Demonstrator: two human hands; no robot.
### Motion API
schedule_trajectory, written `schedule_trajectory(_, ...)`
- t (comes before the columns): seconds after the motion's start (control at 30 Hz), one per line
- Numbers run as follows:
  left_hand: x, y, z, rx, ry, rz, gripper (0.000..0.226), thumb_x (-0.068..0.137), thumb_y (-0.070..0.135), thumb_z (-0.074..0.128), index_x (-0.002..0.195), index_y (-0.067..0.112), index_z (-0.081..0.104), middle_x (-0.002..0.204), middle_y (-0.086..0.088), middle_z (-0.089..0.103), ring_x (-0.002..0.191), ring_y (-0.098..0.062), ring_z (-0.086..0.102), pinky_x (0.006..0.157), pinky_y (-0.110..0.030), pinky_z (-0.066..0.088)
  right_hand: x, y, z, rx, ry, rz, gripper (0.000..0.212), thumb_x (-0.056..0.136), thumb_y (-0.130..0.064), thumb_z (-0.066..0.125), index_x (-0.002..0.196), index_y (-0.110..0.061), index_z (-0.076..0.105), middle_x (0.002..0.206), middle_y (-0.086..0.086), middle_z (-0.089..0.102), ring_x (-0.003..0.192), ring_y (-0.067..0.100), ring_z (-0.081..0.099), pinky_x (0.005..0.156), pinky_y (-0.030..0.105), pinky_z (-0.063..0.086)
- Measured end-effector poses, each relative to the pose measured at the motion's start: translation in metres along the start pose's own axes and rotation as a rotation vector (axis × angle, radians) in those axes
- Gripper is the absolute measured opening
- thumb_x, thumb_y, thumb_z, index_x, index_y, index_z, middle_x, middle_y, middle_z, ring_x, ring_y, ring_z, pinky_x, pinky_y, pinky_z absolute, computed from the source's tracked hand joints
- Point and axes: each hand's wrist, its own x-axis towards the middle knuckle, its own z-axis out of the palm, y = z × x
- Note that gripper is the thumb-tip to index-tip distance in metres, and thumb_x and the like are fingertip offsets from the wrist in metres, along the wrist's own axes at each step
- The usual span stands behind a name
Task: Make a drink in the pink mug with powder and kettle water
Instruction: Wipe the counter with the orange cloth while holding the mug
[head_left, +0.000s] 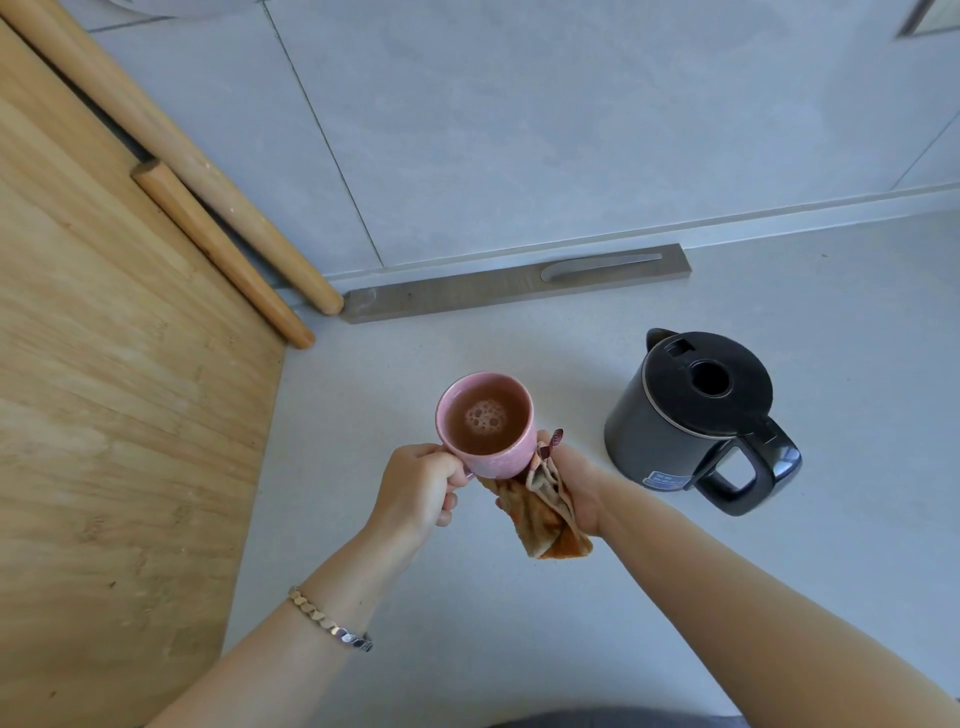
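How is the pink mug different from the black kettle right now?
The pink mug is small; the black kettle is much bigger. The left hand grips the mug at its handle, with the right hand holding a cloth against its base; the kettle stands untouched on the counter. The mug is open-topped, showing brown frothy drink; the kettle has its lid on. Both are upright.

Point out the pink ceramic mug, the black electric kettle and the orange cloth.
pink ceramic mug (510, 461): head view, speckled outer wall.
black electric kettle (696, 411): head view, lid below its hole.
orange cloth (541, 519): head view, middle fold.
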Motion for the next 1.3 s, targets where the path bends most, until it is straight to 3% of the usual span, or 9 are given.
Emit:
schedule_trajectory(0.27, 0.003, 0.003, 0.009, -0.020, -0.063, 0.017, 0.051, 0.073, -0.010, 0.042, 0.032, 0.021, 0.042, 0.071, -0.015, 0.050, 0.047, -0.015, 0.029, 0.034, -0.012, 0.020, -0.013, 0.001, -0.031, 0.267, 0.114, -0.081, 0.062, 0.094, -0.042, 0.042, 0.054, -0.004, 0.071, 0.053, 0.012, 0.068, 0.046, 0.021, 0.067, 0.050, 0.029, 0.059)
schedule_trajectory(0.47, 0.019, -0.020, 0.015, 0.010, -0.032, -0.011, 0.036, 0.070, -0.009, 0.045, 0.042, 0.013, 0.041, 0.074, -0.016, 0.043, 0.038, -0.012, 0.026, 0.037, -0.013, 0.017, -0.018, 0.015, -0.048, 0.285, 0.288, -0.020, 0.066, 0.097, -0.043, 0.033, 0.060, -0.003, 0.071, 0.049, 0.011, 0.068, 0.042, 0.022, 0.066, 0.048, 0.028, 0.057)
schedule_trajectory(0.57, 0.030, -0.036, 0.021, 0.030, -0.009, -0.051, 0.014, 0.059, 0.002, 0.048, 0.047, 0.010, 0.045, 0.070, -0.014, 0.041, 0.038, -0.013, 0.028, 0.037, -0.014, 0.019, -0.026, 0.013, -0.053, 0.148, 0.411, 0.003, 0.052, 0.097, -0.042, 0.030, 0.105, -0.003, 0.063, 0.078, 0.012, 0.071, 0.076, 0.028, 0.069, 0.085, 0.038, 0.054)
schedule_trajectory(0.63, 0.038, -0.045, 0.027, 0.034, 0.003, -0.076, 0.003, 0.052, 0.007, 0.047, 0.050, 0.008, 0.046, 0.063, -0.011, 0.042, 0.039, -0.015, 0.029, 0.038, -0.014, 0.020, -0.031, 0.013, -0.058, 0.051, 0.475, 0.000, 0.040, 0.095, -0.035, 0.037, 0.108, -0.004, 0.059, 0.083, 0.012, 0.063, 0.083, 0.028, 0.060, 0.094, 0.041, 0.044)
schedule_trajectory(0.73, 0.049, -0.056, 0.035, 0.022, -0.001, -0.103, 0.008, 0.056, 0.005, 0.051, 0.049, 0.007, 0.047, 0.044, -0.004, 0.037, 0.041, -0.017, 0.028, 0.040, -0.015, 0.020, -0.042, 0.012, -0.060, -0.054, 0.490, -0.009, 0.029, 0.091, -0.026, 0.040, 0.091, -0.002, 0.058, 0.076, 0.010, 0.062, 0.068, 0.023, 0.056, 0.070, 0.030, 0.047)
schedule_trajectory(0.8, 0.056, -0.062, 0.039, 0.011, -0.004, -0.115, 0.013, 0.060, 0.002, 0.052, 0.049, 0.006, 0.047, 0.035, 0.002, 0.034, 0.040, -0.017, 0.028, 0.040, -0.016, 0.020, -0.043, 0.013, -0.062, -0.115, 0.455, -0.004, 0.035, 0.090, -0.027, 0.040, 0.094, 0.001, 0.061, 0.081, 0.012, 0.067, 0.068, 0.023, 0.059, 0.061, 0.026, 0.044)
schedule_trajectory(1.03, 0.073, -0.067, 0.050, 0.014, -0.001, -0.134, 0.028, 0.073, -0.011, 0.045, 0.050, 0.005, 0.047, 0.042, -0.002, 0.033, 0.043, -0.017, 0.027, 0.041, -0.018, 0.020, -0.042, 0.013, -0.061, -0.365, 0.506, 0.016, 0.029, 0.086, -0.034, 0.050, 0.068, -0.010, 0.054, 0.075, 0.009, 0.063, 0.068, 0.020, 0.058, 0.070, 0.027, 0.046)
schedule_trajectory(1.17, 0.077, -0.068, 0.052, 0.022, -0.021, -0.151, 0.029, 0.073, -0.011, 0.045, 0.050, 0.006, 0.047, 0.030, 0.006, 0.034, 0.042, -0.017, 0.029, 0.041, -0.017, 0.022, -0.039, 0.011, -0.061, -0.451, 0.486, -0.036, 0.029, 0.088, -0.036, 0.051, 0.084, -0.008, 0.059, 0.074, 0.006, 0.063, 0.064, 0.015, 0.058, 0.061, 0.021, 0.045)
schedule_trajectory(1.3, 0.080, -0.067, 0.053, 0.029, -0.036, -0.152, 0.027, 0.076, -0.009, 0.046, 0.053, 0.006, 0.048, 0.039, 0.000, 0.036, 0.044, -0.017, 0.032, 0.042, -0.017, 0.023, -0.042, 0.005, -0.058, -0.513, 0.477, -0.052, 0.033, 0.088, -0.039, 0.051, 0.095, -0.008, 0.059, 0.075, 0.003, 0.060, 0.064, 0.012, 0.057, 0.056, 0.017, 0.043)
